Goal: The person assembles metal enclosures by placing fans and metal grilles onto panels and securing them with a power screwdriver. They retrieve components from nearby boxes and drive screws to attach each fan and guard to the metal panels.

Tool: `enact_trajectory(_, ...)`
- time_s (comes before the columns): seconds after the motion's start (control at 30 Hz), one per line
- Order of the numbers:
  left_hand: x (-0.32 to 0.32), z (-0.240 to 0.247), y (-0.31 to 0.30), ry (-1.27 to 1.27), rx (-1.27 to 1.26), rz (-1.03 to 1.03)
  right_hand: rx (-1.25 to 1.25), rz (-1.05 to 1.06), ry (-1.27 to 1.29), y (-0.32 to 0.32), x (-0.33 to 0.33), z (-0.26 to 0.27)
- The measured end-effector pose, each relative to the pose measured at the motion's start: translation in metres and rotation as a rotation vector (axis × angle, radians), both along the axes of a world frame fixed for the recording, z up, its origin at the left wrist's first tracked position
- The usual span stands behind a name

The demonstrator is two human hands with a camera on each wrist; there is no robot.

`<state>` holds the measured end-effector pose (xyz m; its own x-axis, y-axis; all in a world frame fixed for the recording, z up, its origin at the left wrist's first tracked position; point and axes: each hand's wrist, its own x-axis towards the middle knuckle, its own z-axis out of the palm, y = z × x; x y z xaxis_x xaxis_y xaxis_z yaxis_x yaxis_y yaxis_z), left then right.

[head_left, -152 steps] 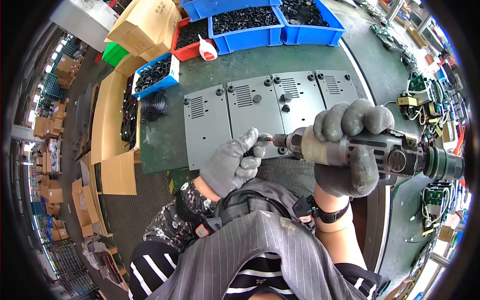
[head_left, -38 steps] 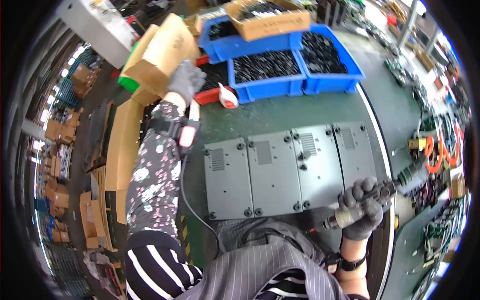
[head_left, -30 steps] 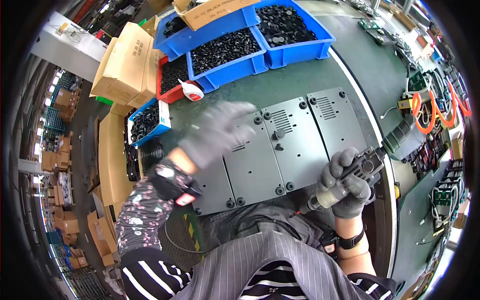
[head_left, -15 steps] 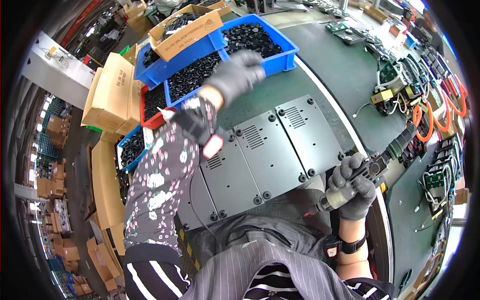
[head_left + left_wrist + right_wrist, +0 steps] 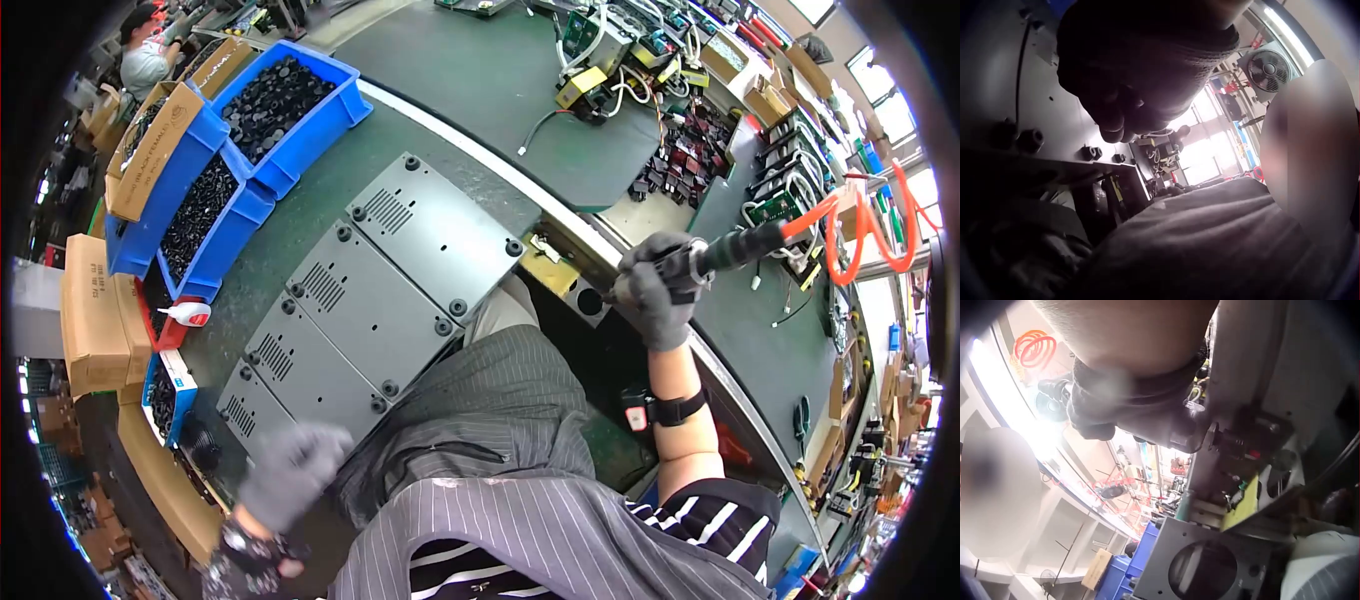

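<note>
My gloved left hand (image 5: 295, 475) is blurred beside the lower-left end of a row of grey metal panels (image 5: 375, 300). In the left wrist view this hand (image 5: 1141, 81) shows loosely bent fingers, with nothing seen in them. The panels lie side by side on the green table, with vent slots and round black rubber feet (image 5: 458, 307) at their corners. To the right of the row, my gloved right hand (image 5: 660, 290) grips a power screwdriver (image 5: 735, 248) joined to an orange coiled hose (image 5: 835, 230). Its red tip shows in the right wrist view.
Blue bins (image 5: 275, 205) full of black parts stand at the upper left, near a white bottle (image 5: 188, 314) and cardboard boxes (image 5: 95, 315). Wired circuit assemblies (image 5: 590, 90) sit beyond the table edge. Another person (image 5: 145, 60) is at the far upper left.
My left hand has swept over the panels, up to a blue bin, then back down left. Loose feet on a panel are gone. The view has turned right; my right hand keeps hold of the screwdriver.
</note>
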<state>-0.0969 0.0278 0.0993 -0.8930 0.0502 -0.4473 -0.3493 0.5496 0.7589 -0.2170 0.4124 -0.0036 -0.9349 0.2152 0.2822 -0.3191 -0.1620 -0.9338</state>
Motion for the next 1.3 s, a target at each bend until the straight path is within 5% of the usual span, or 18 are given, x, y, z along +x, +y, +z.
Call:
enact_trajectory(0.07,0.044,-0.032,-0.014,-0.214,0.012,-0.133,0.005,0.061,-0.083,-0.002,0.005,-0.026)
enact_trajectory(0.13,0.078,-0.056,-0.007,-0.556,0.119,0.214,0.257,0.003,0.014,-0.01,0.002,-0.037)
enact_trajectory(0.23,0.127,-0.13,-0.031,-0.437,0.193,0.464,0.721,-0.091,0.289,-0.015,-0.007,-0.03)
enact_trajectory(0.3,0.123,-0.126,-0.019,-0.36,0.297,0.709,0.816,-0.094,0.291,-0.013,-0.007,-0.029)
enact_trajectory(0.33,0.123,-0.136,-0.013,-0.183,0.357,0.661,0.921,-0.101,0.284,-0.013,-0.006,-0.028)
enact_trajectory(0.6,0.109,-0.178,0.01,0.038,0.825,0.939,1.333,-0.301,0.209,-0.016,0.008,-0.023)
enact_trajectory(0.73,0.104,-0.185,0.018,0.239,0.702,0.927,0.973,-0.545,0.269,-0.041,0.038,0.02)
enact_trajectory(0.8,0.104,-0.187,0.014,0.225,0.658,0.882,0.719,-0.278,0.429,-0.048,0.051,0.021)
enact_trajectory(0.93,0.105,-0.181,0.016,0.283,0.511,0.761,0.465,0.241,-0.424,-0.096,0.045,-0.028)
enact_trajectory(0.97,0.107,-0.179,0.016,0.277,0.491,0.74,0.504,0.232,-0.363,-0.098,0.029,-0.084)
enact_trajectory(1.0,0.107,-0.177,0.015,0.277,0.472,0.72,0.572,0.259,-0.301,-0.11,0.028,-0.076)
enact_trajectory(1.07,0.111,-0.158,0.016,0.297,0.414,0.669,0.202,0.554,-0.483,-0.134,0.031,-0.068)
enact_trajectory(1.17,0.123,-0.122,0.013,0.284,0.331,0.63,0.002,0.78,-0.643,-0.141,0.013,-0.096)
enact_trajectory(1.3,0.125,-0.056,0.001,0.28,0.142,0.599,0.139,0.588,-0.633,-0.151,0.044,-0.054)
